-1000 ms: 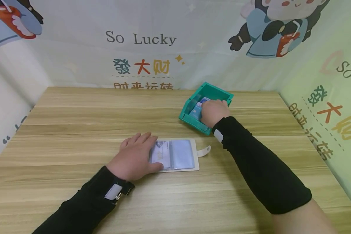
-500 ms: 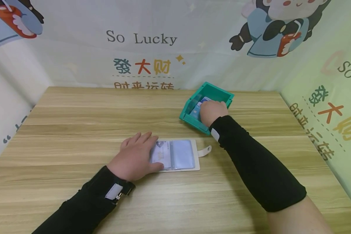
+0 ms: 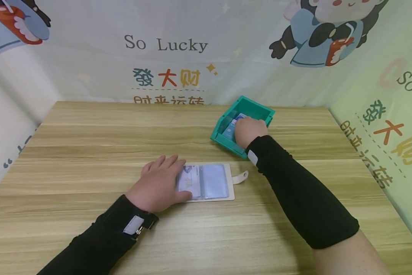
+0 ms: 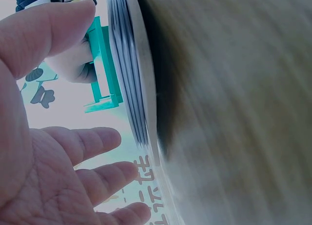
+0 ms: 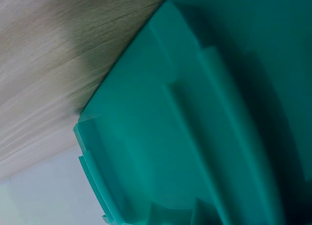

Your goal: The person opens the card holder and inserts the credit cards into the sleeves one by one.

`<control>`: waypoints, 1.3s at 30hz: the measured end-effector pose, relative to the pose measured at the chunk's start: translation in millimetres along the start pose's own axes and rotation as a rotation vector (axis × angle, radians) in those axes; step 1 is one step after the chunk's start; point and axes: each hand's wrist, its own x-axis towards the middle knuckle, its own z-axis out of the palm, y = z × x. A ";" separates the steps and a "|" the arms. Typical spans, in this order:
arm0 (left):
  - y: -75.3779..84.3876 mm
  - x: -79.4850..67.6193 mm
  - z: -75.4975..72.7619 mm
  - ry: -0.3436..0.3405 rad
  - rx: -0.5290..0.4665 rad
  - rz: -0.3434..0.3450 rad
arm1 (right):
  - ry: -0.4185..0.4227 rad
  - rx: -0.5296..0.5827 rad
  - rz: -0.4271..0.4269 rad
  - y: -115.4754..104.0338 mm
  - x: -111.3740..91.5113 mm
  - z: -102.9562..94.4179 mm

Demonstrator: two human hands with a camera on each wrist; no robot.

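In the head view a small white card holder (image 3: 214,181) lies spread on the table, with clear sleeves and a pale printed card showing on its left side. My left hand (image 3: 159,187) is at its left end, fingers extended and thumb over the lower edge. The left wrist view shows the holder's stacked sleeves (image 4: 129,69) edge-on beside the loosely spread fingers. Behind and to the right stands a green bin (image 3: 228,146), with blue cards (image 3: 230,130) inside. My right hand (image 3: 249,131) reaches into it; its fingertips are hidden, and the right wrist view shows mostly bin wall (image 5: 141,137).
A white strap (image 3: 240,178) with a snap sticks out from the holder's right side. The wood-grain table (image 3: 99,133) runs back to a printed cloth backdrop (image 3: 96,57), with more cloth (image 3: 391,126) along the right side.
The right forearm has shifted slightly left, while the right hand stays inside the bin. The left hand and card holder keep their places.
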 end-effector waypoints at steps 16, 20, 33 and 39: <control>-0.3 0.1 -0.6 0.013 0.003 0.012 | 0.000 -0.025 0.006 3.3 6.5 2.7; 0.0 -0.2 -0.7 0.014 0.006 0.009 | 0.016 -0.019 0.021 3.3 6.2 2.2; -0.8 -0.3 0.7 0.019 0.008 0.008 | 0.067 0.085 0.035 2.7 4.9 -0.1; -0.7 -0.4 0.6 0.016 0.002 0.007 | 0.074 0.270 0.040 7.3 6.3 -2.2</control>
